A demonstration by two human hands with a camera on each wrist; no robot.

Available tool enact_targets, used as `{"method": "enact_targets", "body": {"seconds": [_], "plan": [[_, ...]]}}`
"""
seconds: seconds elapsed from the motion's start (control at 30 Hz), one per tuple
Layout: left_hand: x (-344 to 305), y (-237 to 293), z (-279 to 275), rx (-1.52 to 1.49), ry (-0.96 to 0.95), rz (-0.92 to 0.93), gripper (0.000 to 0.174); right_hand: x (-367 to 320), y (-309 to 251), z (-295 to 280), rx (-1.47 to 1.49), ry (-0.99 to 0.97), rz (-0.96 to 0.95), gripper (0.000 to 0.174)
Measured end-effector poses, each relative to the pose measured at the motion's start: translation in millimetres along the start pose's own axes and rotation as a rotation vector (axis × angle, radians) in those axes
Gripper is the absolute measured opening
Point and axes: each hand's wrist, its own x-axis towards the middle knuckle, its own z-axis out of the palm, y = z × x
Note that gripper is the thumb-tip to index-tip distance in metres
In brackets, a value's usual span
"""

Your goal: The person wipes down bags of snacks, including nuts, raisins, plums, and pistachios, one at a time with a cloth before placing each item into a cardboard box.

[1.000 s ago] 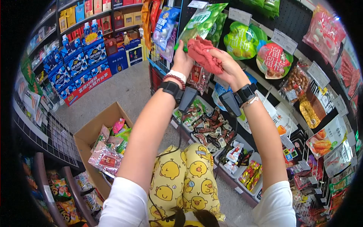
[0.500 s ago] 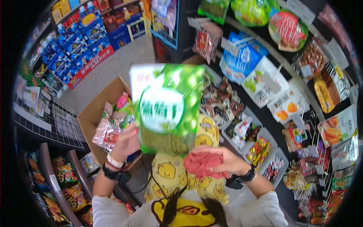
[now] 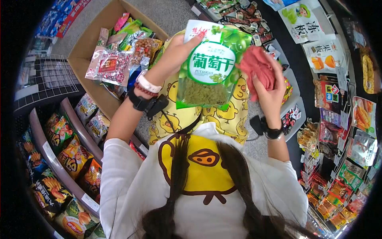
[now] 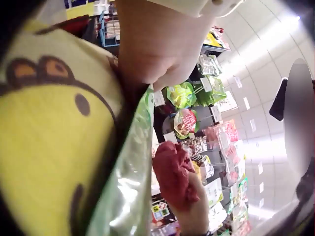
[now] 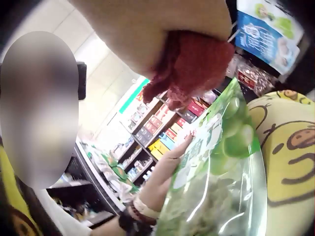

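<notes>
My left hand (image 3: 176,55) pinches the upper left edge of a green and white bag of raisins (image 3: 211,65), its printed front facing up over the lap. Through the clear lower part of the bag, greenish raisins show. A crumpled red cloth (image 3: 260,67) is gripped in my right hand (image 3: 274,89), right at the bag's right edge. In the left wrist view the bag (image 4: 129,182) appears edge-on, with the cloth (image 4: 173,172) beyond it. From the right wrist, the cloth (image 5: 197,64) hangs over the bag's top corner.
A cardboard box (image 3: 85,51) holding several snack bags stands at the left. Below it, racks of chip bags (image 3: 73,155) line the floor side. Grey bins (image 3: 296,97) of small wrapped snacks are at the right, before a wall of hanging packets (image 3: 326,55).
The raisin bag came off the shelf and down to the lap, held by the left hand. The right hand brought the cloth down and up against the bag's side. The head view tilted downward.
</notes>
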Motion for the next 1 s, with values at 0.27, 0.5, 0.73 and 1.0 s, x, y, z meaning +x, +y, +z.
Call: {"method": "enact_targets", "body": {"seconds": [0.27, 0.5, 0.73, 1.0], "plan": [[-1, -9, -8, -0.045, 0.101, 0.099, 0.027, 10, -4, 74, -0.024, -0.400, -0.515, 0.045], [-7, 2, 0, -0.046, 0.126, -0.028, 0.027, 29, -7, 76, 0.182, -0.465, -0.609, 0.061], [-2, -7, -1, -0.152, 0.076, 0.023, 0.028, 51, -4, 57, 0.071, -0.342, -0.483, 0.047], [-9, -5, 0, -0.119, 0.114, 0.000, 0.029, 38, -16, 68, 0.328, -0.786, -0.557, 0.026]]}}
